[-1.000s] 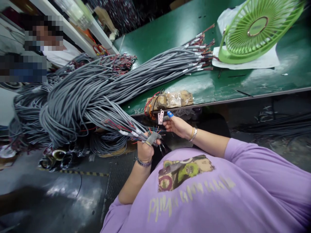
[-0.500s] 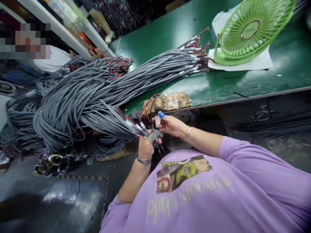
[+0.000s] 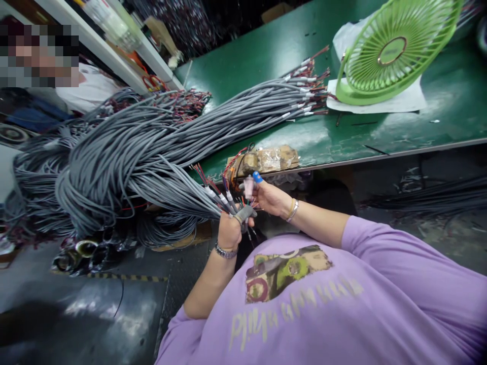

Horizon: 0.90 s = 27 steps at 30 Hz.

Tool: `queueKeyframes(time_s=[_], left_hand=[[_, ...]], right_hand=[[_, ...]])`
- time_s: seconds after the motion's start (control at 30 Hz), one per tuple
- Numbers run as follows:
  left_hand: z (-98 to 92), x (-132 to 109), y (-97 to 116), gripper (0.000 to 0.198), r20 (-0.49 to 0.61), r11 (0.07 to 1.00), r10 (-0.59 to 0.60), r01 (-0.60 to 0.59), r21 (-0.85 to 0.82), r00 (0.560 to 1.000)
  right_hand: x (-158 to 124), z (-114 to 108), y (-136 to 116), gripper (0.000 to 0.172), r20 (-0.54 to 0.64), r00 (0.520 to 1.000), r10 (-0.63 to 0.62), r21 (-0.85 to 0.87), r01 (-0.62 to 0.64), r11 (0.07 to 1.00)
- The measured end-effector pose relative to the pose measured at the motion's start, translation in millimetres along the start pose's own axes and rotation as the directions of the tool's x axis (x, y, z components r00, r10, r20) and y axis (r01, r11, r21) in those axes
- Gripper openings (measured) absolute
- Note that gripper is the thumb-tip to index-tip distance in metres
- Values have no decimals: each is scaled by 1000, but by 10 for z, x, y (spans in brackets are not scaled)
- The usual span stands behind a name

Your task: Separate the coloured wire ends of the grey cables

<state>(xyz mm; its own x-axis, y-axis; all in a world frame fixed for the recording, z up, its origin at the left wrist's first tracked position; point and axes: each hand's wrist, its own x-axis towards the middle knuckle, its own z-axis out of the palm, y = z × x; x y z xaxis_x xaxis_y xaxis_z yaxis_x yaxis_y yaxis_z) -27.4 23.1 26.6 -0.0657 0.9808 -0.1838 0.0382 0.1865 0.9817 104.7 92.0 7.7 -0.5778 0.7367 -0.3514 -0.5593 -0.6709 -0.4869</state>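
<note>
Stripped cable ends with thin coloured wires (image 3: 228, 198) fan out from the grey cable bundle (image 3: 182, 185) at the table's near edge. My left hand (image 3: 230, 229) is closed round several of these ends, its thumb in a grey cover lying across them. Close on its right is my right hand (image 3: 273, 198), fingers drawn together at the wire tips, with a blue cover (image 3: 257, 177) on one digit and a pale wrapping (image 3: 248, 187) on another. The right fingertips seem to pinch the fine wires, though the exact contact is partly hidden.
A large heap of grey cables (image 3: 110, 147) covers the left of the green table (image 3: 258, 56). Behind my hands lies a taped wooden block (image 3: 276, 157) with wires. A green fan (image 3: 395, 56) stands on the right. Another person (image 3: 89, 86) is at the far left.
The camera view has shifted slightly. My right hand's fingers have moved a little at the wire tips, and the pale wrapping has turned. My left hand keeps its hold.
</note>
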Motion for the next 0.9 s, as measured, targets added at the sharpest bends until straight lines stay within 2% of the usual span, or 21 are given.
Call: queueKeyframes(time_s=[0.13, 0.2, 0.33, 0.53, 0.7, 0.9], left_hand=[[-25, -73, 37, 26, 16, 999, 47, -47, 11, 999], [-29, -111, 45, 27, 3, 997, 77, -77, 16, 997], [-14, -137, 29, 26, -40, 993, 114, -114, 12, 993], [24, -76, -3, 28, -66, 992, 127, -128, -8, 990], [47, -19, -25, 26, -75, 988, 147, -150, -44, 986], [51, -17, -48, 25, -84, 988, 141, -146, -53, 986]], right_hand=[[-5, -10, -24, 52, 51, 997, 52, -31, -50, 998], [5, -10, -21, 43, 58, 997, 42, -33, -41, 999], [10, -25, 10, 20, 56, 997, -54, -42, 57, 998], [28, -94, 53, 36, 46, 994, -99, -42, 101, 994], [105, -103, 61, 48, 98, 995, -29, 12, 28, 1000], [141, -48, 73, 48, 59, 998, -4, 121, -3, 993]])
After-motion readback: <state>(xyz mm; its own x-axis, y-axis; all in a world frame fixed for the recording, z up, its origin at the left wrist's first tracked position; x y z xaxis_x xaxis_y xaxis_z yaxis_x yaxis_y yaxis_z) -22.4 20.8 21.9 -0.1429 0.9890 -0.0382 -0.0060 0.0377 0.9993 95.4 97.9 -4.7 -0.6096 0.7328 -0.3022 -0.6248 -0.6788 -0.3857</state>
